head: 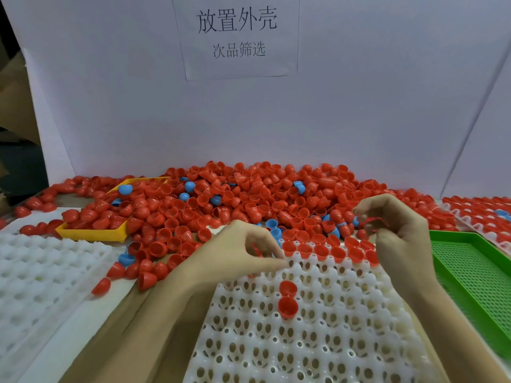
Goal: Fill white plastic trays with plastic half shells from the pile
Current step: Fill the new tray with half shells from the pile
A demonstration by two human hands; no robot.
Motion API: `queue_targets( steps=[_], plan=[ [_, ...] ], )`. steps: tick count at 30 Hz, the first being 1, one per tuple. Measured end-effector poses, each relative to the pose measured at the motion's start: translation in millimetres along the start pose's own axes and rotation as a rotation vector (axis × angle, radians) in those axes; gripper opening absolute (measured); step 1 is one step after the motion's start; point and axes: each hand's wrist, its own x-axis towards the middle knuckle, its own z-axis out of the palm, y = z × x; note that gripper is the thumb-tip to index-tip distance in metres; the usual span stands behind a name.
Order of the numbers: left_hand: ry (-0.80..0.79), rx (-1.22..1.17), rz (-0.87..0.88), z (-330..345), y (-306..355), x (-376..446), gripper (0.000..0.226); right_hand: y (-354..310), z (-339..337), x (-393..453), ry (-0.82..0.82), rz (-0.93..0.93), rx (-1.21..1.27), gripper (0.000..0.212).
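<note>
A white board backs the counter, with a paper sign of Chinese characters taped to it. Against its foot lies the pile of red half shells with a few blue ones mixed in, spilling forward to the far edge of the white tray set before the person, close enough, I judge, that each reach stays short.

The tray's far row is already filled with red shells sitting open side up; two more shells lie loose nearer the middle, joined and not seated in cups. Most cups are still bare, so the filling looks barely begun.

The left hand rests at the tray's far left corner, fingers curled with thumb and forefinger drawn together; whether they pinch a shell I cannot tell. The right hand hovers over the far right end of the row, fingers bent round something red and blurred, likely a shell held ready for the next cup.

A yellow tray sits half buried in the pile at left, with more white trays beside it. A green perforated tray lies just right of the working tray, and a filled tray sits beyond that. Stray shells by the left wrist crowd the tray's edge.
</note>
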Motion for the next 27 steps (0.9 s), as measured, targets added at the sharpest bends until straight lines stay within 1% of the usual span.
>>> queue_targets(
  steps=[1,4,7,10,12,14,16,18,20,21,22,24,25,27],
  plan=[
    [-0.022,0.097,0.060,1,-1,0,0.010,2,-1,1,0.056,0.008,-0.019,0.071],
    [-0.069,0.378,0.202,15,-9,4,0.011,6,-4,1,0.122,0.015,-0.003,0.059],
    [-0.029,0.531,0.236,30,-11,7,0.010,10,-5,2,0.124,0.045,0.005,0.055],
    [0.043,0.613,0.236,40,-16,9,0.015,9,-5,2,0.140,0.048,-0.017,0.051],
    [0.029,0.647,0.237,43,-17,8,0.016,9,-5,2,0.155,0.055,-0.035,0.054],
    [0.005,0.584,0.244,38,-15,9,0.014,12,-6,1,0.150,0.074,-0.045,0.057],
    [0.027,0.429,0.200,23,-14,10,0.011,15,-7,2,0.138,0.090,-0.047,0.063],
    [0.149,0.350,0.169,2,-16,10,0.005,17,-7,3,0.135,0.116,-0.069,0.059],
    [0.280,0.456,0.131,-19,-26,9,0.005,16,-5,4,0.130,0.135,-0.121,0.042],
    [0.313,0.544,0.103,-27,-33,8,0.006,17,-5,3,0.117,0.138,-0.145,0.031],
    [0.320,0.631,0.070,-33,-41,7,0.007,19,-4,3,0.100,0.146,-0.163,0.020],
    [0.273,0.744,0.012,-38,-52,7,0.010,20,-1,2,0.039,0.176,-0.198,0.001],
    [0.239,0.765,-0.002,-37,-56,8,0.011,22,0,2,0.014,0.185,-0.224,0.009],
    [0.175,0.767,-0.009,-32,-60,11,0.011,24,2,2,-0.019,0.195,-0.274,0.016]
  ],
)
